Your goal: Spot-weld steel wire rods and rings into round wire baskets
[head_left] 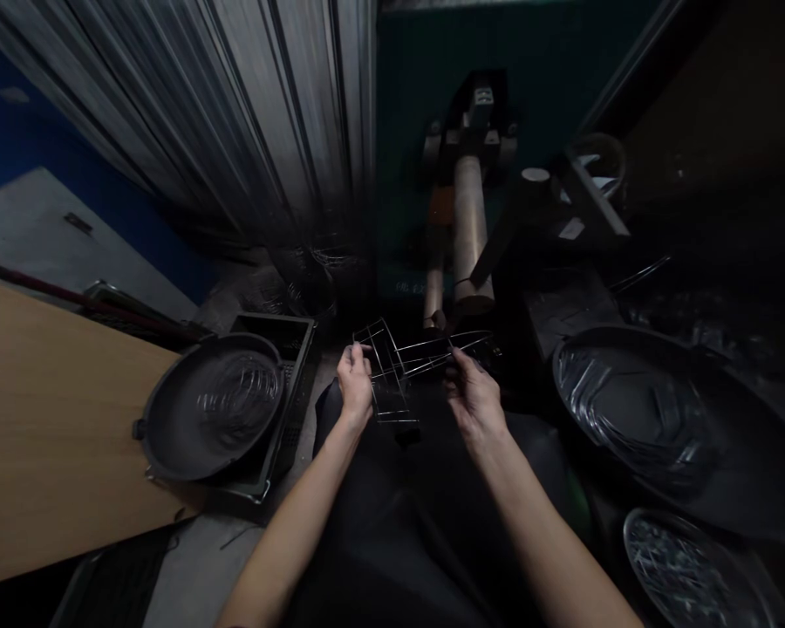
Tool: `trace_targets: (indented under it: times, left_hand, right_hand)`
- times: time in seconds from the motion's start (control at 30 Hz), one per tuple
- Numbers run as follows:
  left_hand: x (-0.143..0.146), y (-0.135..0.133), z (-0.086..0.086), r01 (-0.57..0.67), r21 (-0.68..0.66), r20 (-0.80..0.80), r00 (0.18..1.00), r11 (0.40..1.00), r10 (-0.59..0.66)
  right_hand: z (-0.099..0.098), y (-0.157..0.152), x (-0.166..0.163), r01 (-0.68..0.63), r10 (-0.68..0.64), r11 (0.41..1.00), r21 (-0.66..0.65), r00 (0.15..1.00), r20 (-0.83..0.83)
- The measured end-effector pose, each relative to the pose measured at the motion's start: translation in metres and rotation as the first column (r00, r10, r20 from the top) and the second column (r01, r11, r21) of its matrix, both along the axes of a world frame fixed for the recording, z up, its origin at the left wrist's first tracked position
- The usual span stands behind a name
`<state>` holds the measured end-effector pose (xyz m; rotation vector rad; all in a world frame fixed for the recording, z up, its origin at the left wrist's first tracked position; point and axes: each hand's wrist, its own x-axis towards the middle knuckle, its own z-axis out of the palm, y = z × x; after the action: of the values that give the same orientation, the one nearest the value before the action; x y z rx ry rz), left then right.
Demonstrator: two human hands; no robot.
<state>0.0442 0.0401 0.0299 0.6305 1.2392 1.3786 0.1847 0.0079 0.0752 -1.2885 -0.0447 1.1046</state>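
Note:
A thin metal wire rack (387, 371) is held up in front of my lap, below the machine's rods. My left hand (355, 381) is closed on its left side. My right hand (472, 392) pinches the right part, where curved wires run outward to the right. Whether those curved wires are one piece with the rack or a separate wire part, I cannot tell. Just above stands a machine with a thick metal cylinder (472, 227) and a thinner copper-coloured rod (434, 292), their lower ends close to the wires.
On the left a dark round basin (213, 436) of wire rings rests on a crate (301, 349). To the right a larger basin (746, 488) holds bent wire pieces, with a bowl (634, 523) of small metal parts nearer me. A wooden panel (52, 419) stands far left.

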Motion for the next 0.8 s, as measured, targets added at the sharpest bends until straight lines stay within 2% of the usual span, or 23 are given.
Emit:
trace_targets:
  times: [0.13,0.27,0.37,0.47,0.67,0.8]
  left_hand:
    - [-0.001,0.004,0.002,0.008,-0.005,-0.017,1.0,1.0,-0.008]
    - [-0.002,0.006,0.002,0.04,-0.051,0.025,0.999,0.998,-0.038]
    - [-0.001,0.005,0.002,0.028,-0.068,0.051,0.998,0.997,-0.025]
    - [0.001,0.007,0.004,0.019,-0.079,0.076,0.997,0.997,-0.013]
    - [0.002,0.017,0.004,-0.018,-0.048,0.114,0.993,0.999,0.024]
    - [0.0,0.024,0.005,-0.031,-0.025,0.098,0.995,0.999,0.033]
  right_hand:
    - [0.003,0.004,-0.002,0.009,-0.009,1.0,0.007,0.999,-0.031]
    - [0.007,0.006,-0.004,0.046,-0.046,0.999,-0.004,0.995,-0.09]
    - [0.008,0.004,-0.003,0.029,-0.027,0.999,0.013,0.992,-0.122]
    - [0.004,-0.005,0.004,0.006,-0.001,0.999,0.034,0.99,-0.14]
    - [-0.009,-0.025,0.022,0.023,-0.026,0.999,-0.03,0.993,-0.113]
    - [-0.009,-0.027,0.023,0.041,-0.048,0.998,-0.05,0.989,-0.138]
